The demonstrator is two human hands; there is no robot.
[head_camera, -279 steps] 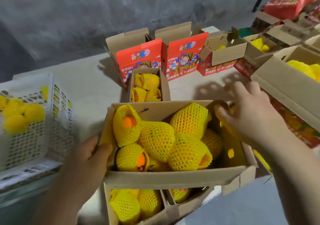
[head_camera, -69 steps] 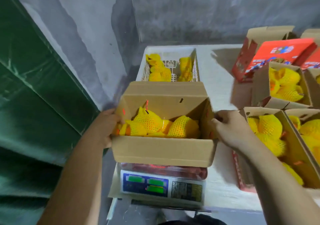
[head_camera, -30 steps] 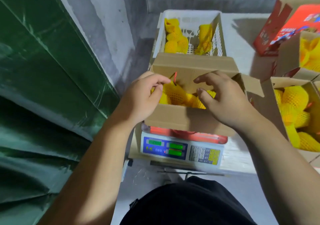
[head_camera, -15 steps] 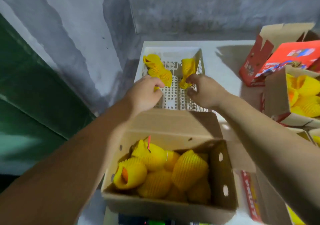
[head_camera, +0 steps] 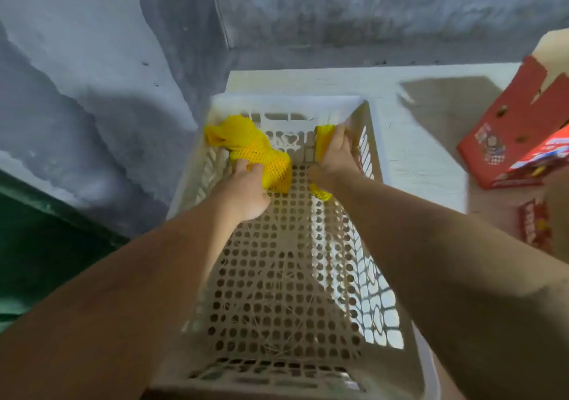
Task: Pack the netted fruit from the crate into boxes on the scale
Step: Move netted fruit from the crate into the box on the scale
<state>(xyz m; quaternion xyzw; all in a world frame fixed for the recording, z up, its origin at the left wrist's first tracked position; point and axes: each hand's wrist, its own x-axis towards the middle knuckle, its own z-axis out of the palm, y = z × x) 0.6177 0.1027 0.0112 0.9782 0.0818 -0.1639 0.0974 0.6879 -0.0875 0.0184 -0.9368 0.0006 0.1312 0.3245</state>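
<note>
My left hand (head_camera: 246,190) is down inside the crate (head_camera: 374,153), its fingers curled over the near end of a cluster of yellow netted fruit (head_camera: 255,150) that lies against the far left corner. My right hand (head_camera: 335,159) is beside it at the far right wall, fingers wrapped round a second yellow netted piece (head_camera: 323,141), whose lower end pokes out under my wrist. So both hands are clamped on netting, each on its own bundle, with a bare strip of crate floor between them. The crate is white plastic with a perforated floor and slotted walls, and apart from those two yellow bundles at its far end I see only a few thin strands of straw (head_camera: 286,279) scattered on the floor nearer to me. It stands on the pale worktop (head_camera: 425,153), close to the grey wall. Off to the right on the worktop sits a red printed carton (head_camera: 508,131) with a flap raised; what is inside it I cannot tell.
</note>
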